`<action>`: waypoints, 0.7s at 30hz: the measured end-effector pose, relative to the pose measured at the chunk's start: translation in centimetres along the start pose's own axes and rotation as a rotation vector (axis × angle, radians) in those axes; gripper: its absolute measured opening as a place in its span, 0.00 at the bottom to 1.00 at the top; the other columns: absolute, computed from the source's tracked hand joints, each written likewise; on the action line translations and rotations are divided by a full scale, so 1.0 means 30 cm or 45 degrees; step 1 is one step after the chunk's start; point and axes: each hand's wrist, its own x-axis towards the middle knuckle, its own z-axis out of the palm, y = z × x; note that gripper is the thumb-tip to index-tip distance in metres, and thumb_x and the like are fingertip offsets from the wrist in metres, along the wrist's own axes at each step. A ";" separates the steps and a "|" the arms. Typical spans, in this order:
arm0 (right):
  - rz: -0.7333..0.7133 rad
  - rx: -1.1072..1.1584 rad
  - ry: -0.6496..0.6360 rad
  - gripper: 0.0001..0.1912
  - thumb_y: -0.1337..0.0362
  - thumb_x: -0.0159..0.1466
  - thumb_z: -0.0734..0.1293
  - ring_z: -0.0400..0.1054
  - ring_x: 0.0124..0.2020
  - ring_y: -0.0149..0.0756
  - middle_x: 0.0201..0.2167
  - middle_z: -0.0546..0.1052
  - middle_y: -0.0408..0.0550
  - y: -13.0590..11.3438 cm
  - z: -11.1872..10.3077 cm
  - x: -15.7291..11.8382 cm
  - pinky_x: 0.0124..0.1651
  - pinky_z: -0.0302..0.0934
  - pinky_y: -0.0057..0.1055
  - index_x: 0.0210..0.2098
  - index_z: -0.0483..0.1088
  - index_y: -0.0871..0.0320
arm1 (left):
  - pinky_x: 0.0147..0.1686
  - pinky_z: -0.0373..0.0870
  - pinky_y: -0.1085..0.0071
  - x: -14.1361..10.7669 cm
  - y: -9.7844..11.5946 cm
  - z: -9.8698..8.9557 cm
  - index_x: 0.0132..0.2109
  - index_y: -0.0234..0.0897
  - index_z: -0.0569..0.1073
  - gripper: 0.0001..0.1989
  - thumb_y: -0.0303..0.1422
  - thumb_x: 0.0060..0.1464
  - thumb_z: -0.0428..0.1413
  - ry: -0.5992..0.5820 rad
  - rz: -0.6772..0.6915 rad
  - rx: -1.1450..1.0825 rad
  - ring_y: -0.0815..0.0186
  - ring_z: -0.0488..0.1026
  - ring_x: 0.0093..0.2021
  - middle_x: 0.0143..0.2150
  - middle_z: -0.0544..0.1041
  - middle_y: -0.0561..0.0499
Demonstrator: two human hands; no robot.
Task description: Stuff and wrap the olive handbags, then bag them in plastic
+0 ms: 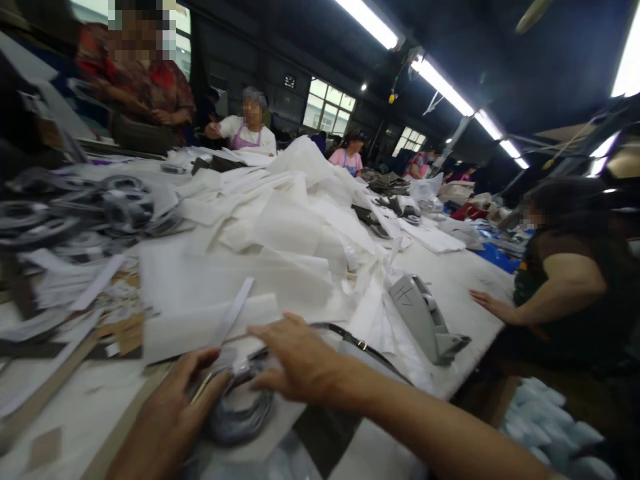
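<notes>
Head view, clock taken from the wrapped coil (245,423) at the lower middle: grey coils (120,200) are heaped toward eleven o'clock. At nine o'clock a thin yellowish item (203,387) appears pinched between thumb and forefinger of the left hand (170,407), close against the coil's edge. The coil's top is covered at two o'clock by the fingers of the right hand (310,360); whether it is gripped or merely touched cannot be told through the blur. The step in hand is judged to be the handling of the coil's wrapping; for the next move, a steady left hold and careful right fingertips would be called for. Farther out toward two o'clock, a dark buckled strap (363,345) is passed, then a tape dispenser (425,320) is seen.
</notes>
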 end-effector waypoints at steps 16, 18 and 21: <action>1.552 1.766 0.033 0.42 0.31 0.43 0.73 0.76 0.42 0.47 0.39 0.80 0.55 0.011 0.018 -0.952 0.43 0.68 0.36 0.44 0.72 0.57 | 0.44 0.67 0.66 -0.028 0.112 -0.035 0.44 0.36 0.74 0.18 0.44 0.54 0.51 -0.214 0.093 0.227 0.57 0.75 0.42 0.42 0.79 0.45; 1.478 2.099 0.122 0.47 0.32 0.42 0.74 0.72 0.52 0.51 0.46 0.78 0.59 -0.060 0.088 -0.918 0.53 0.65 0.42 0.51 0.69 0.57 | 0.39 0.67 0.69 -0.030 0.143 -0.047 0.40 0.37 0.75 0.17 0.42 0.59 0.46 -0.242 0.092 0.252 0.61 0.75 0.37 0.37 0.79 0.48; 1.406 2.314 0.145 0.43 0.34 0.47 0.74 0.72 0.52 0.52 0.47 0.77 0.60 -0.129 0.124 -0.866 0.54 0.64 0.45 0.49 0.69 0.59 | 0.42 0.68 0.67 -0.048 0.193 -0.058 0.39 0.36 0.76 0.18 0.41 0.61 0.45 -0.218 0.113 0.319 0.60 0.75 0.39 0.36 0.79 0.46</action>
